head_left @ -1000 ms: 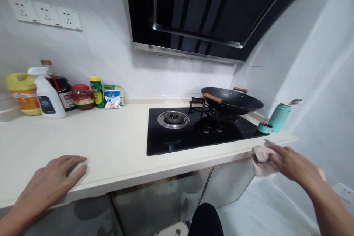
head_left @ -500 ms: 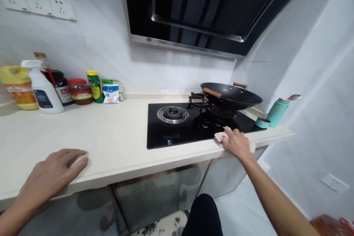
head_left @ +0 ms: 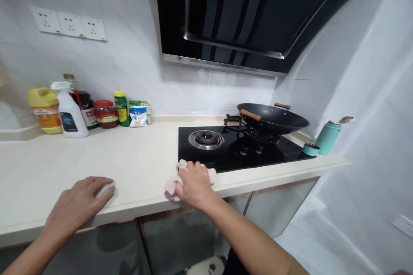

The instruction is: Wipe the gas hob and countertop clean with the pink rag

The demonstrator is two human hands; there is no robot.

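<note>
My right hand (head_left: 195, 184) is closed over a pale pink cloth (head_left: 173, 184), pressing it on the front left corner of the black gas stove (head_left: 232, 161) and the counter edge beside it. Parts of the cloth stick out on both sides of the fingers. My left hand (head_left: 80, 200) rests on the white countertop (head_left: 135, 159) near its front edge, fingers stretched out, with nothing in it. To the right on the stove sits a black wok (head_left: 274, 118) with wooden handles. The left burner (head_left: 206, 139) is bare.
Along the wall at left stand a yellow jug (head_left: 45, 111), a white spray bottle (head_left: 70, 114), a dark sauce bottle (head_left: 84, 105), a red-lidded jar (head_left: 106, 116), a green shaker (head_left: 121, 109) and a small packet (head_left: 138, 117). At right are a teal flask (head_left: 328, 138) and teal cup (head_left: 311, 149). A range hood (head_left: 232, 21) hangs above.
My right hand has moved left with the cloth, from the stove's front right part to its front left corner. My left hand stays on the counter. The camera view has shifted slightly.
</note>
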